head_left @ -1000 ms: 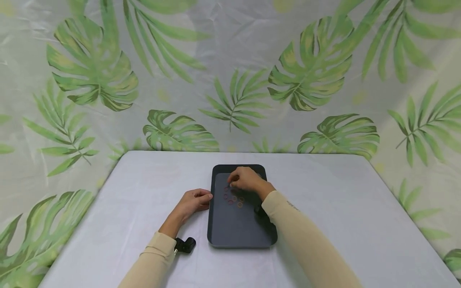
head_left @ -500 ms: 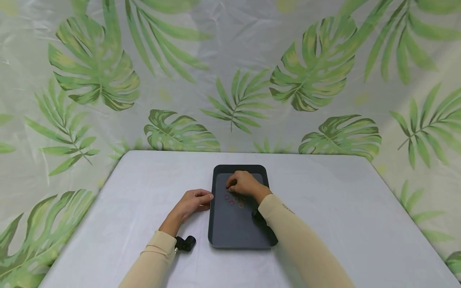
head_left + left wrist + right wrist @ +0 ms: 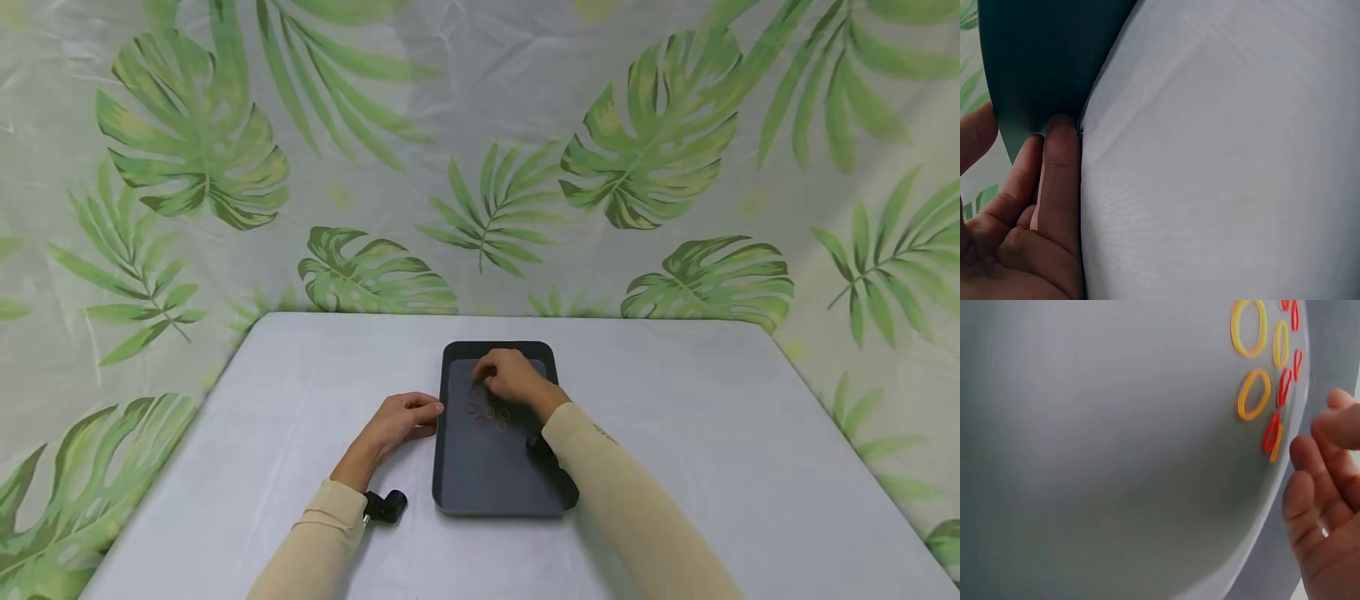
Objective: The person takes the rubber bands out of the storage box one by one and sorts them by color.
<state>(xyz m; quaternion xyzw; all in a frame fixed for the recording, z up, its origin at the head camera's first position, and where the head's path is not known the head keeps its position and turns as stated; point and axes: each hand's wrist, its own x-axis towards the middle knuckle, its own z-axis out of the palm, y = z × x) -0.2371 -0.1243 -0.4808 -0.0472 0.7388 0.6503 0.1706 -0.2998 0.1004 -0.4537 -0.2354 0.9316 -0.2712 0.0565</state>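
- Right hand (image 3: 510, 375) reaches over the upper part of a dark tray (image 3: 495, 483); its grip is narrow, fingers bent, with thumb and index tips close together; whether a ring sits between them cannot be told.
- Left hand (image 3: 405, 417) rests at the tray's left side; its grip is loose, the fingers mostly straight, their tips touching the smooth outer wall, the thumb by the rim.
- Red rings (image 3: 1267, 447) and yellow and orange rings (image 3: 1234, 331) lie on the tray's floor near the right hand; thin, plain loops, some round, some narrow from the wrist's angle; one red loop lies against an orange one.
- The tray is a long, matte rectangle with rounded corners and a raised edge; it stands on a table (image 3: 697, 417) under smooth white cloth; behind hangs a creased, faintly shiny backdrop (image 3: 510, 100) printed with green leaves.
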